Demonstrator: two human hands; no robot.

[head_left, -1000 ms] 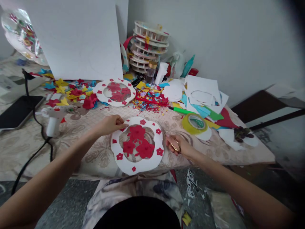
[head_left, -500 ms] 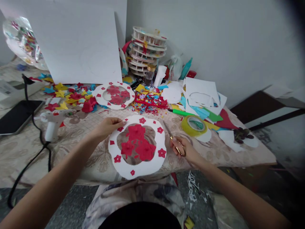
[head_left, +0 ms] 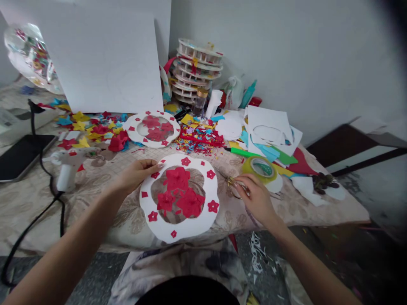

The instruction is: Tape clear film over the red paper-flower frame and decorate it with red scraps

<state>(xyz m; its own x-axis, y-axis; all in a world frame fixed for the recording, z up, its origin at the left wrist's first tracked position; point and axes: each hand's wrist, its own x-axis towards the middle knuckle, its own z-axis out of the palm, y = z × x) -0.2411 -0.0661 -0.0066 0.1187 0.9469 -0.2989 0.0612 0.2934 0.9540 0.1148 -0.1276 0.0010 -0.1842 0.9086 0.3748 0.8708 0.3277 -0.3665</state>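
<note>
My left hand pinches the upper left rim of a white scalloped paper frame. Small red flowers and squares dot its rim, and large red paper flowers sit on its see-through middle. It rests at the table's near edge. Right of the frame, my right hand has its fingers on the gold handles of a pair of scissors, low over the tablecloth. The blades point up and left. Just beyond that hand lies a roll of yellow tape.
A white glue gun with a black cord and a phone lie at left. Behind are a second decorated frame, coloured paper scraps, a green marker, cut white sheets and a tiered white stack.
My right hand has turned over the scissors, which sit lower and flatter on the cloth. My left hand and the frame have shifted slightly left.
</note>
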